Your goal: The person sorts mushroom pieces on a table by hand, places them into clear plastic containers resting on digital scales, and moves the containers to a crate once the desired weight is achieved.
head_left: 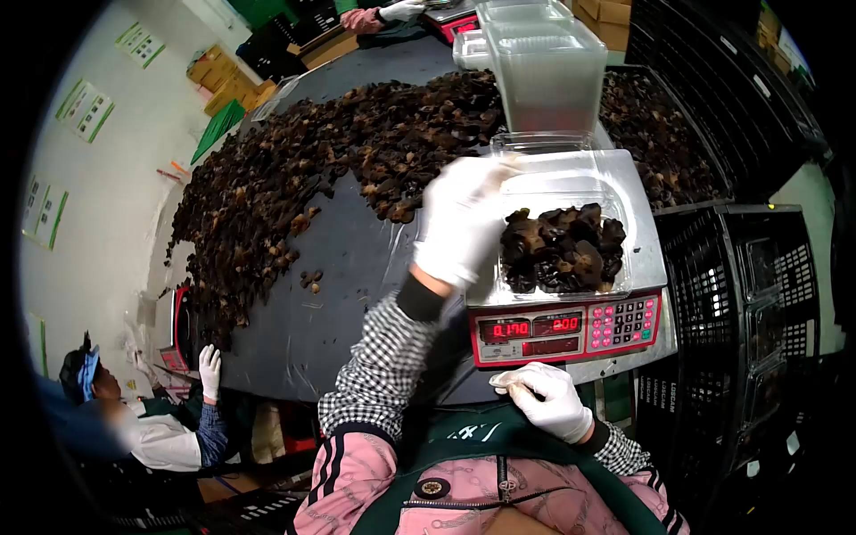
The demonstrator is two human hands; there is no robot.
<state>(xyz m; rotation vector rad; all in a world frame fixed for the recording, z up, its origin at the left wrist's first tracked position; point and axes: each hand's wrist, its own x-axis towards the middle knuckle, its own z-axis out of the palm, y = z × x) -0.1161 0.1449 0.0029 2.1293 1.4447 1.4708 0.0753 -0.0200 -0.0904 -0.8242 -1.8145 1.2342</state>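
My left hand (464, 221), in a white glove, is over the left edge of the scale's silver plate (644, 259), beside a clear plastic tray (615, 203). Motion blurs its fingers. Dark brown wood-ear-like pieces (563, 250) lie in the tray on the plate. The scale's red front panel (571, 328) shows lit digits, which seem to read 0.170 and 200. Below the panel, close to my body, is my gloved right hand (546, 401), its fingers curled together; whether anything is in them is hidden.
Loose dark pieces (357, 134) spread across the grey table (343, 267). Stacked clear trays (548, 80) stand behind the scale, black crates (749, 267) at the right. Another person (169, 428) is at the lower left, near a second scale (174, 330); a gloved hand (401, 11) shows at the top.
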